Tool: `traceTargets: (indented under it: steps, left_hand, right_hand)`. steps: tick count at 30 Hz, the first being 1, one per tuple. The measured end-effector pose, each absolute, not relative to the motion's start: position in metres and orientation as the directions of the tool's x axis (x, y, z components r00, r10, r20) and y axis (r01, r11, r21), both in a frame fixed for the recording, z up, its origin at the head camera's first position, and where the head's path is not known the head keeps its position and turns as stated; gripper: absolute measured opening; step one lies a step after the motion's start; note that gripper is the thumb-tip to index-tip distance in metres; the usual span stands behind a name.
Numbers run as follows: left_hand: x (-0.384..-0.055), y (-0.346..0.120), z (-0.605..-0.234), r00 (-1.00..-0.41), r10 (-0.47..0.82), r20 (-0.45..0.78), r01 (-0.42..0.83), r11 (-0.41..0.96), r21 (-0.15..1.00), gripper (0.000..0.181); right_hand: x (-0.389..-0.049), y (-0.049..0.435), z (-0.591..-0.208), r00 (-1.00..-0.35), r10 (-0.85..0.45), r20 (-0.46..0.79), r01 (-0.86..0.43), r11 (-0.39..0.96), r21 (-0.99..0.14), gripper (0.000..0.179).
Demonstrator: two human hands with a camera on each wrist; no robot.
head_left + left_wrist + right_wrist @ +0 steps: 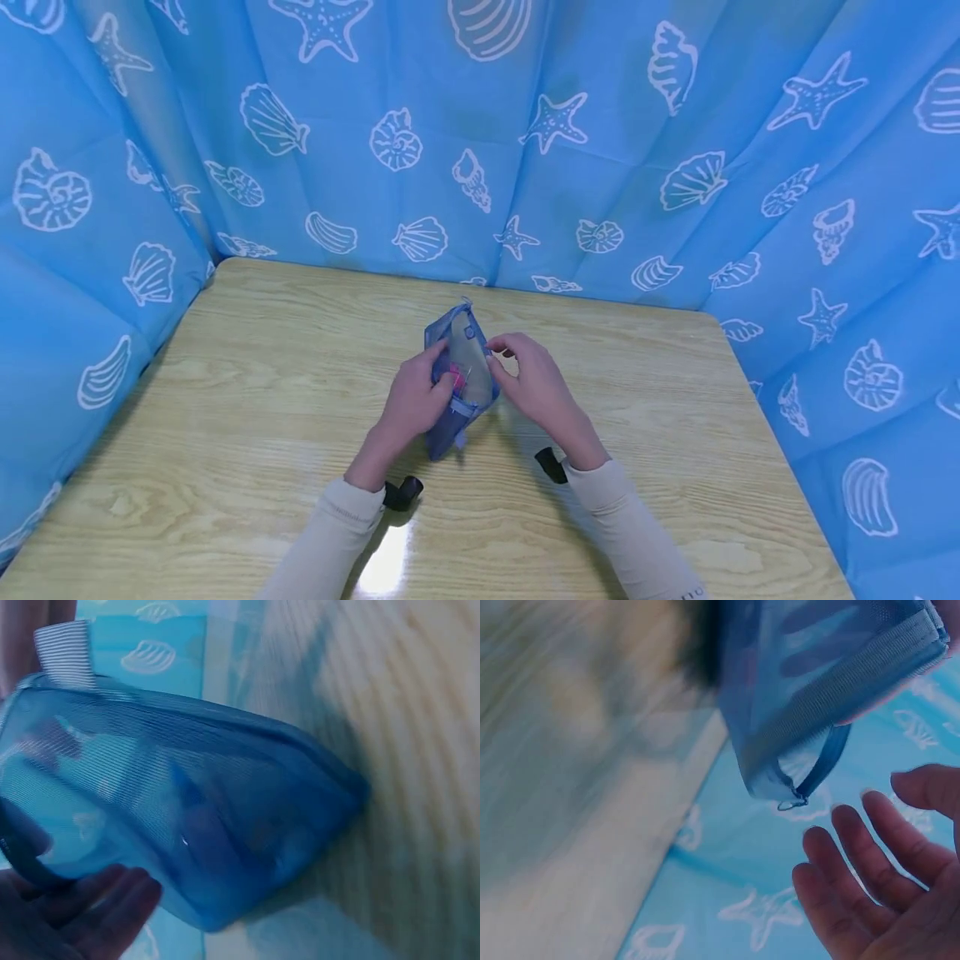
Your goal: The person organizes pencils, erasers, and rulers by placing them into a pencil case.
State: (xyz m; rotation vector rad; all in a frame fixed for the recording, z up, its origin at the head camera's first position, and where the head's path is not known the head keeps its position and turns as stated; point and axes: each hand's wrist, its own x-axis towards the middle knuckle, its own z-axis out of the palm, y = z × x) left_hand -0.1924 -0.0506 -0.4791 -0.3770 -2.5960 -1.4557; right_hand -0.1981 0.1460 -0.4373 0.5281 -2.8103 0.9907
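A blue mesh zip pouch (480, 354) is held above the table, its zipped mouth spread apart. My left hand (416, 392) grips the pouch's left rim, thumb over the edge and fingers on the outer mesh. Inside, a small pink item (457, 379) shows; its kind is unclear. Through the mesh in the left wrist view, a blurred pointed thing (206, 825) lies near the bottom. My right hand (528, 379) is beside the right rim. In the right wrist view its loosely bent fingers (877, 874) stand apart from the pouch, near the zip's metal end (793, 802), holding nothing.
A wood-grain table (247, 375) lies beneath the hands. Blue curtains (465, 100) with white shell and starfish prints stand along its back and sides. Black wrist cameras (403, 493) hang under both wrists.
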Motion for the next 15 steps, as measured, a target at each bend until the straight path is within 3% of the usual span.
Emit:
traceTargets:
  steps: [9, 12, 15]
  left_hand:
    - [-0.191, -0.023, -0.479, -0.886, 0.451, 0.110, 0.421, 0.683, 0.596, 0.054]
    - [-0.188, -0.022, -0.480, -0.855, 0.516, 0.046, 0.445, 0.685, 0.577, 0.058]
    - [-0.188, -0.026, -0.480, -0.837, 0.543, 0.058, 0.475, 0.670, 0.571, 0.062]
  right_hand:
    - [-0.196, 0.189, -0.455, -0.955, -0.213, 0.206, -0.287, 0.835, -0.469, 0.032]
    - [-0.198, 0.200, -0.459, -0.961, -0.199, 0.194, -0.267, 0.852, -0.450, 0.036]
    - [-0.199, 0.209, -0.462, -0.963, -0.207, 0.169, -0.259, 0.882, -0.393, 0.042]
